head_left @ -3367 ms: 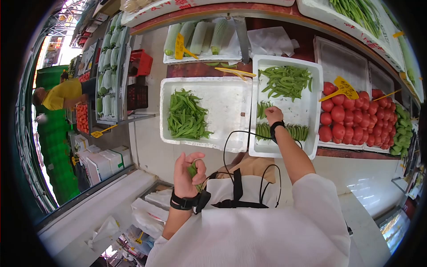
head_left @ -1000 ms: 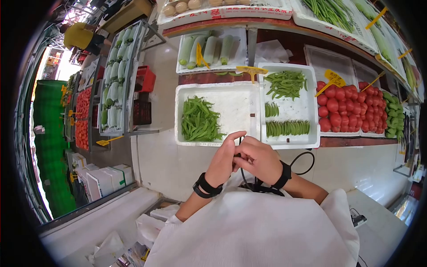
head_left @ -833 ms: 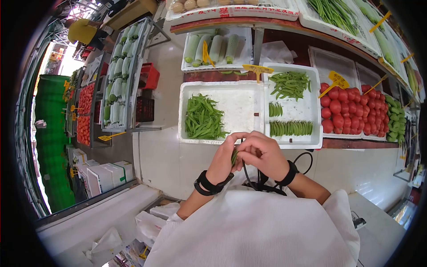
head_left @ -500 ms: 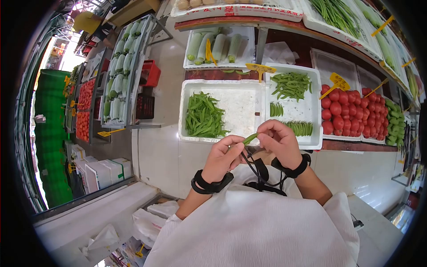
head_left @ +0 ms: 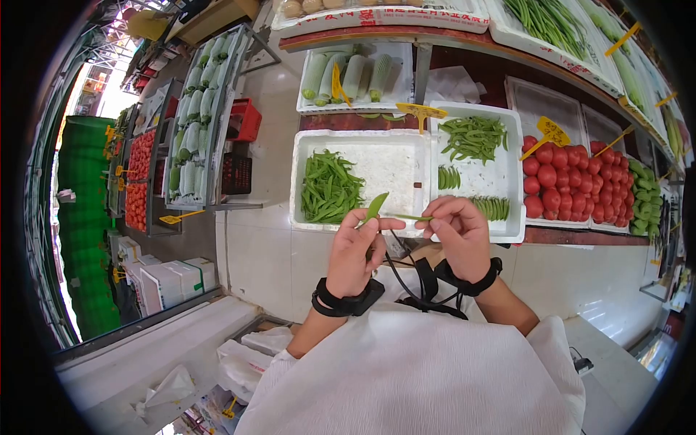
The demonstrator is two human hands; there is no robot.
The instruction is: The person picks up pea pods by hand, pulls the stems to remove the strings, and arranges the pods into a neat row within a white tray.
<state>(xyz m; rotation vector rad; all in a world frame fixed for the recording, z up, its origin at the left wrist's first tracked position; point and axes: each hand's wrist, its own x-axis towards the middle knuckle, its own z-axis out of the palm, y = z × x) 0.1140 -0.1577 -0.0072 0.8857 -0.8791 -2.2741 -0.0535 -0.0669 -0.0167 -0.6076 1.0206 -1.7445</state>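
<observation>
Between the thumb and fingers of my left hand (head_left: 353, 250) is a flat green pea pod (head_left: 376, 206), its tip pointing up. My right hand (head_left: 462, 233) pinches the end of a slim green pod (head_left: 407, 217), which lies sideways and reaches toward the left hand. Both hands are at the near edge of a white foam box (head_left: 395, 163) with a heap of pea pods (head_left: 330, 188) on its left side. A second foam box (head_left: 478, 170) on the right holds a loose pile of pods (head_left: 475, 138) and two neat rows of pods (head_left: 491, 209).
Right of the boxes are red tomatoes (head_left: 562, 181) and a yellow price tag (head_left: 552, 133). Behind stands a box of pale green gourds (head_left: 355, 76). A shelf edge (head_left: 377, 35) runs above. Black cords (head_left: 406, 279) hang between my wrists. A gourd rack (head_left: 196, 116) stands left.
My hands have moved apart. The left now holds one pod upright, and the right holds a slim pod sideways; before, both hands met at a single visible pod.
</observation>
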